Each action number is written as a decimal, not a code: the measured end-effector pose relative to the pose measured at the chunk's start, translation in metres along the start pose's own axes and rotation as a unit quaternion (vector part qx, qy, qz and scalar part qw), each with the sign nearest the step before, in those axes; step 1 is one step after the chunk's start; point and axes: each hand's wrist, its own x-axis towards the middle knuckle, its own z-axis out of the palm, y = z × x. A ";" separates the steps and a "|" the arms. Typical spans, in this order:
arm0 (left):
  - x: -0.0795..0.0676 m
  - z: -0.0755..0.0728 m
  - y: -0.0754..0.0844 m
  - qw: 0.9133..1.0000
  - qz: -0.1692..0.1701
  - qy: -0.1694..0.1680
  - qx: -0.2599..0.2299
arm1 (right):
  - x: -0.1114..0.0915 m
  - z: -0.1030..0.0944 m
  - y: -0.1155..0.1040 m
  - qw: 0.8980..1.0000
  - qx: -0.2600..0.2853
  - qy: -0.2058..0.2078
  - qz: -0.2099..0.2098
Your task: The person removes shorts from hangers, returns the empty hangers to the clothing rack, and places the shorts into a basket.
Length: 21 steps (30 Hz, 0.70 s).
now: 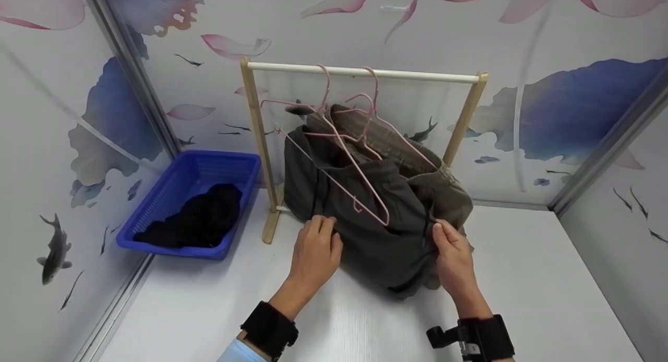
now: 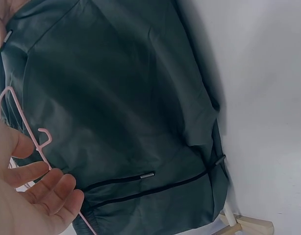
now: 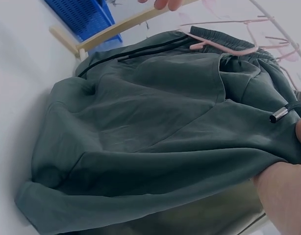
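Dark grey drawstring shorts point(image 1: 376, 237) hang low at the front of a small rack, their lower edge near the table. A pink hanger point(image 1: 360, 177) lies across their waist in the head view, its hook on the rail. My right hand point(image 1: 453, 252) pinches the right side of the shorts, thumb in front, close to a drawstring with a metal tip point(image 3: 279, 115). At the left side, my left hand point(image 1: 317, 250) has loosely curled fingers; the left wrist view shows them over the hanger bar with no cloth between them. Behind hang olive-brown shorts point(image 1: 456, 195) on another pink hanger point(image 1: 402, 135).
The rack has a white rail point(image 1: 417, 76) and wooden posts point(image 1: 255, 122). To its left, a blue plastic basket point(image 1: 133, 229) contains a black cloth item point(image 1: 203, 216). Printed panels point(image 1: 589, 44) enclose the white table point(image 1: 532, 278) at the back and sides.
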 end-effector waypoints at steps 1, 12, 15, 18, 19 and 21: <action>0.000 0.000 0.000 1.000 -0.001 0.000 0.001 | 0.000 -0.001 0.001 1.000 -0.001 0.000 0.000; -0.004 -0.001 -0.004 1.000 -0.004 -0.004 0.006 | -0.005 -0.005 0.008 1.000 -0.004 0.003 0.004; -0.005 -0.001 -0.005 1.000 -0.006 -0.002 0.008 | -0.006 -0.006 0.010 1.000 0.005 -0.006 0.002; -0.005 -0.001 -0.006 1.000 -0.006 0.003 0.008 | -0.007 -0.006 0.013 1.000 0.023 -0.012 0.001; -0.005 -0.001 -0.006 1.000 -0.006 0.004 0.009 | -0.007 -0.006 0.014 1.000 0.028 -0.014 0.002; -0.005 -0.001 -0.006 1.000 -0.007 0.005 0.009 | -0.007 -0.007 0.016 0.999 0.032 -0.018 0.004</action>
